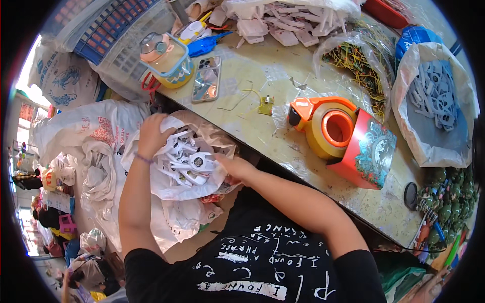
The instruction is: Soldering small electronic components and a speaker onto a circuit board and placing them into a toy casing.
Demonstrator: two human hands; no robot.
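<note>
Beside the table, a white plastic bag (177, 194) stands open, filled with white molded plastic parts (184, 156). One of these parts carries a dark round piece (198, 161) near its middle. At the bag's far left rim, my left hand (154, 135) is closed on the plastic, fingers curled over the edge. My right hand (235, 169) grips the rim on the opposite side, its thumb on the inside next to the white parts and its other fingers mostly hidden.
On the table (252, 131) are an orange tape dispenser (331, 126), a red box (361, 151), a phone (206, 79), a drink bottle (169, 63) and a small circuit board (265, 105). Bags of wires (361, 70) and pale plastic parts (434, 96) stand at the right. Green pieces (447, 202) lie nearer.
</note>
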